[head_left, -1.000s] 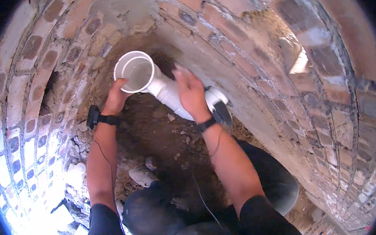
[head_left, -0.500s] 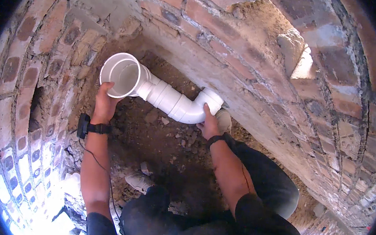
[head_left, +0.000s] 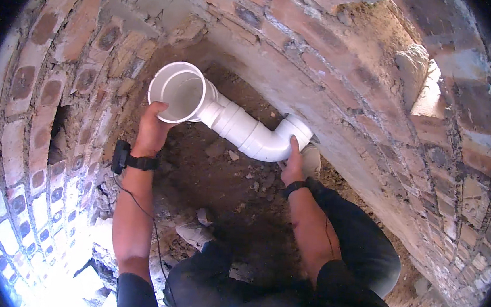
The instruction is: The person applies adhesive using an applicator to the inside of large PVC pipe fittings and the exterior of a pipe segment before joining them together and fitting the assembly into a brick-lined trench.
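Note:
Both my hands hold one white plastic pipe assembly [head_left: 240, 129]. Its wide round socket [head_left: 177, 92] faces up on the left, and a curved elbow [head_left: 278, 146] forms the right end, close to the wall. My left hand [head_left: 154, 129] grips the rim of the wide socket, with the thumb over the edge and the other fingers mostly hidden behind it. My right hand [head_left: 294, 164] is closed around the elbow from below, its thumb lying along the side. A black strap with a small device sits on my left wrist, and a dark band on my right.
A brick wall [head_left: 48, 97] rises on the left and another [head_left: 376, 100] on the right, with a hole [head_left: 429, 90] high in it. Below lies dirt ground [head_left: 220, 180] with loose stones. Brick rubble [head_left: 98, 269] lies at lower left. A thin cable [head_left: 158, 239] hangs beside my left forearm.
The pipe assembly, both hands and the surroundings appear shifted to the right in the view. My grip on the pipe looks the same.

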### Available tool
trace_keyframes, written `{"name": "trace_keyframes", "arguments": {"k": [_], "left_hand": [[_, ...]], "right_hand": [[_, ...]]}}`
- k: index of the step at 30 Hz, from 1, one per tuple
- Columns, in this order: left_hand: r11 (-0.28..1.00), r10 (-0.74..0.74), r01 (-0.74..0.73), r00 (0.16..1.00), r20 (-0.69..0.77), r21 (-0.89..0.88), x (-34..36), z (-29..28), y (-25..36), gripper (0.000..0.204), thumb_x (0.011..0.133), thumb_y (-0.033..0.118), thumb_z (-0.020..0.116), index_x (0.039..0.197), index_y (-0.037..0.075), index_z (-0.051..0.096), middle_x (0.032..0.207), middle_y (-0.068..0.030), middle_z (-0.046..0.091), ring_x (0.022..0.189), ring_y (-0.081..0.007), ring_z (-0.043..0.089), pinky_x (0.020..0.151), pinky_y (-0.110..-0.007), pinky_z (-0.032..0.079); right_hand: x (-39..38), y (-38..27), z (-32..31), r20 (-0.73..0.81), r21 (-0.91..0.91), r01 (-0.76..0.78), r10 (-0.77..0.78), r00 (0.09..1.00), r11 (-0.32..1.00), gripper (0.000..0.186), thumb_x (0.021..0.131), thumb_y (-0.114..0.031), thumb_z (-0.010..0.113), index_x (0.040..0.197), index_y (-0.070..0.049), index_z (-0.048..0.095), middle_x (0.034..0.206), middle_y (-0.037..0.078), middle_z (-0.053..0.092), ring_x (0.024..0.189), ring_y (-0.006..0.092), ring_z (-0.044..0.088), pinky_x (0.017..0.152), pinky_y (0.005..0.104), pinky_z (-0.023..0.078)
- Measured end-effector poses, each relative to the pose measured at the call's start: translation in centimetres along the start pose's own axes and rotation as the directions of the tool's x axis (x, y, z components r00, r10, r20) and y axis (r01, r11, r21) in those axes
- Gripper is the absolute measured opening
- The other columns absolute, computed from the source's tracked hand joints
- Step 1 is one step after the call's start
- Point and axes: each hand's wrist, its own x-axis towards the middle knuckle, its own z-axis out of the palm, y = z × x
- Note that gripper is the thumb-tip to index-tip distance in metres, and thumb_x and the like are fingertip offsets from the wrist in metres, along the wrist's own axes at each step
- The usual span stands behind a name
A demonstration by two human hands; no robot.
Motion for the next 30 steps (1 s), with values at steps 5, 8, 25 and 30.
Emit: {"name": "trace_keyframes", "arguments": {"k": [5,8,25,30], "left_hand": [[0.999,0.001,0.0,1.0,-0.016,0.049,-1.4,1.6,1.0,0.063,0.086,0.031,0.057,0.14,0.001,0.044,0.134,-0.0151,0.055,0.122,-0.0312,0.057,0.102,-0.051,0.047],[0.998,-0.017,0.016,1.0,0.014,0.053,-0.8,0.4,1.4,0.064,0.086,0.03,0.057,0.141,0.001,0.043,0.134,-0.0148,0.055,0.123,-0.0311,0.056,0.102,-0.051,0.047],[1.0,-0.025,0.025,1.0,0.014,0.015,-1.8,1.3,4.3,0.052,0.089,0.023,0.055,0.135,0.0,0.049,0.131,-0.0128,0.057,0.119,-0.0275,0.058,0.102,-0.05,0.047],[0.998,-0.04,0.041,0.999,-0.025,0.05,-2.2,2.3,3.7,0.052,0.089,0.022,0.054,0.135,0.0,0.048,0.131,-0.0135,0.057,0.12,-0.028,0.058,0.102,-0.049,0.047]], "right_hand": [[-0.9,0.1,-1.4,0.151,0.038,0.0,-0.006,0.988,0.999,0.072,0.085,-0.063,0.066,0.139,-0.017,0.05,0.14,0.005,0.052,0.129,0.022,0.046,0.106,0.0451,0.033],[-1.6,0.2,-1.2,0.145,0.011,-0.03,0.028,0.989,0.999,0.071,0.085,-0.059,0.068,0.138,-0.016,0.05,0.137,0.005,0.054,0.127,0.0223,0.047,0.105,0.0442,0.035],[-2.7,0.5,-1.4,0.125,0.023,0.034,-0.036,0.991,0.999,0.061,0.088,-0.051,0.07,0.133,-0.013,0.053,0.128,0.002,0.059,0.118,0.0202,0.054,0.097,0.0409,0.041],[-1.3,1.2,-2.3,0.17,0.041,0.021,-0.028,0.985,0.999,0.06,0.086,-0.054,0.07,0.132,-0.017,0.055,0.127,0.0,0.06,0.116,0.0185,0.054,0.095,0.0384,0.039]]}}
